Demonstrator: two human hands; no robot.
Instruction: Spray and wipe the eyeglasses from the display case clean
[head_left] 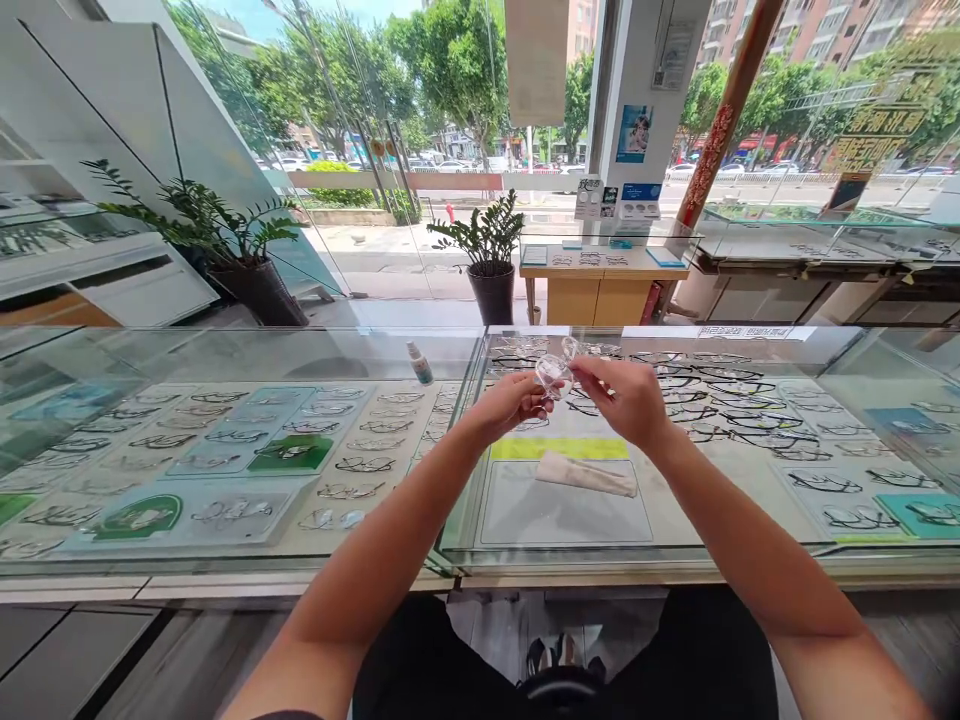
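Over the glass display counter (697,510), a pair of clear-framed eyeglasses (553,372) is held up between both hands. My left hand (511,402) has its fingers closed on the lower left side of the glasses. From the right, my right hand (626,395) pinches them near the upper lens, and its fingertips hide part of the frame. A folded cream cloth (585,474) lies on the counter just below the hands. To the left stands a small spray bottle (419,363) with a white top.
Rows of eyeglasses (750,400) fill the case on the right, with more eyeglasses (365,464) in the left case. Beyond the counter are a potted plant (491,285), a wooden display table (600,290) and tall windows onto a street.
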